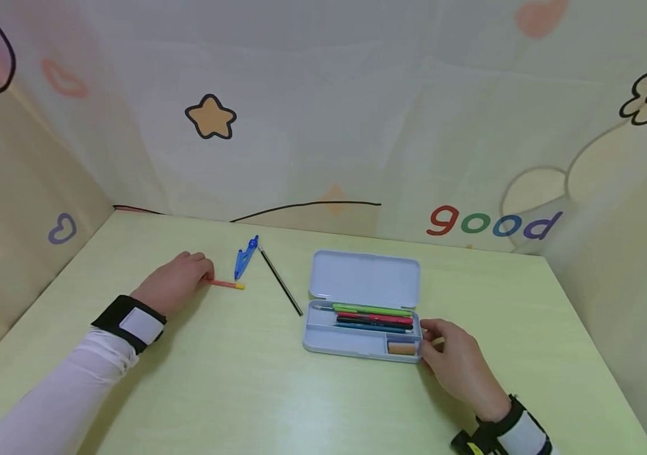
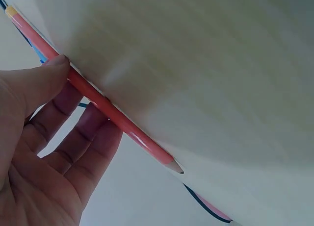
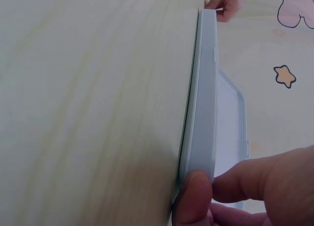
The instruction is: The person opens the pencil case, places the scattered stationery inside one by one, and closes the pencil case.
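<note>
On the left of the table my left hand (image 1: 178,281) pinches a red pencil (image 2: 132,130) between thumb and fingertips. The pencil has a yellow end and a sharpened tip, and lies low along the tabletop. At its right end, a light blue pencil case (image 1: 346,345) is held by my right hand (image 1: 454,363), thumb at the front corner and fingers at the side. The case's lid (image 1: 364,278) is folded back. Inside lie a green pen (image 1: 371,310), a red pen (image 1: 374,318), dark and blue pencils, and a tan eraser (image 1: 402,348) in the small compartment.
Just beyond the red pencil is a blue compass (image 1: 246,258). A dark striped pencil (image 1: 280,281) lies slanted between the compass and the case. A printed cloth backdrop (image 1: 323,126) rises along the table's back edge and both sides.
</note>
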